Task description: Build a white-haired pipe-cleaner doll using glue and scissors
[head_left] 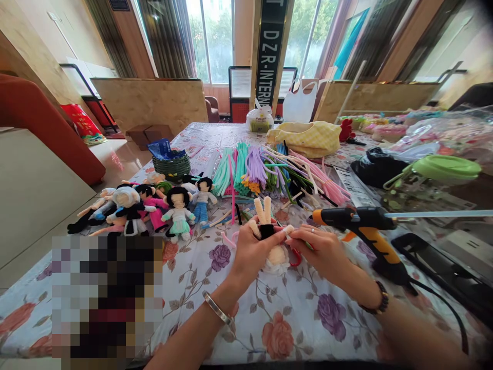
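My left hand (250, 251) is closed around a small pipe-cleaner doll (265, 226) held upside down, its cream legs pointing up and a black middle showing. The doll's pale round head (278, 258) hangs below, between my hands. My right hand (322, 251) pinches the doll's cream arm at the right side with fingers pressed together. Both hands hover just above the flowered tablecloth (285, 313). A bangle sits on my left wrist and a dark bead bracelet on my right.
An orange and black glue gun (362, 226) stands right of my hands, its cord trailing right. Several finished dolls (154, 208) lie at the left. Bundles of coloured pipe cleaners (265, 172), a yellow checked bag (308, 137) and a green-lidded container (442, 169) lie beyond.
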Action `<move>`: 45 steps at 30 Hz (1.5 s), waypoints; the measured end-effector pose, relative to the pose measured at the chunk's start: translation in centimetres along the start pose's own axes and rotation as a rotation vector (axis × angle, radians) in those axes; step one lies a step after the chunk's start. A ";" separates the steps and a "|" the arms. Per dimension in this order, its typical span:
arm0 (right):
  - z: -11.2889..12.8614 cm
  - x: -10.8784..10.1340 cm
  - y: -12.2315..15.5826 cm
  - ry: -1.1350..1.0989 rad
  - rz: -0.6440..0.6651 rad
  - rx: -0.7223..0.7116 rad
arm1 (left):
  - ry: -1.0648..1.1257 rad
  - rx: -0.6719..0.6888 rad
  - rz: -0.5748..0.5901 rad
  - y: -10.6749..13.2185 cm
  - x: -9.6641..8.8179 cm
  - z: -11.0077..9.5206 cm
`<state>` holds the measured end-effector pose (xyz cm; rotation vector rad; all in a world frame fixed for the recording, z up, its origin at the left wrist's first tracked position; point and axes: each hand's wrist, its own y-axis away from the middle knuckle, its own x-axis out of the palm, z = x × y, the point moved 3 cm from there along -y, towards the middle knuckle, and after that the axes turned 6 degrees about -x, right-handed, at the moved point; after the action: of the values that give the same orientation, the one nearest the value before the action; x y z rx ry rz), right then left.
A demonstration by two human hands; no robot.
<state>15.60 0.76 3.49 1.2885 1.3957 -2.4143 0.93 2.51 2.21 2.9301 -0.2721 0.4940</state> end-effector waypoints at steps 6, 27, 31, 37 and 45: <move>-0.1 -0.3 0.0 -0.026 -0.060 0.101 | -0.170 0.052 -0.028 0.1 -0.2 -0.1; -1.6 0.4 0.2 -0.873 0.066 0.724 | -0.007 -0.172 0.039 0.3 0.2 -0.1; -1.4 0.0 0.1 -0.775 0.005 0.608 | 0.053 -0.184 0.046 0.3 0.3 -0.1; -1.5 -0.1 0.4 -0.688 -0.097 0.512 | 0.152 -0.219 0.074 0.2 0.3 0.0; -1.3 0.0 0.2 -0.679 -0.105 0.534 | 0.207 -0.292 0.114 0.4 0.7 0.0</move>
<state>16.50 1.59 3.07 0.3310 0.6729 -2.9837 1.48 2.01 2.46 2.5677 -0.4437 0.7029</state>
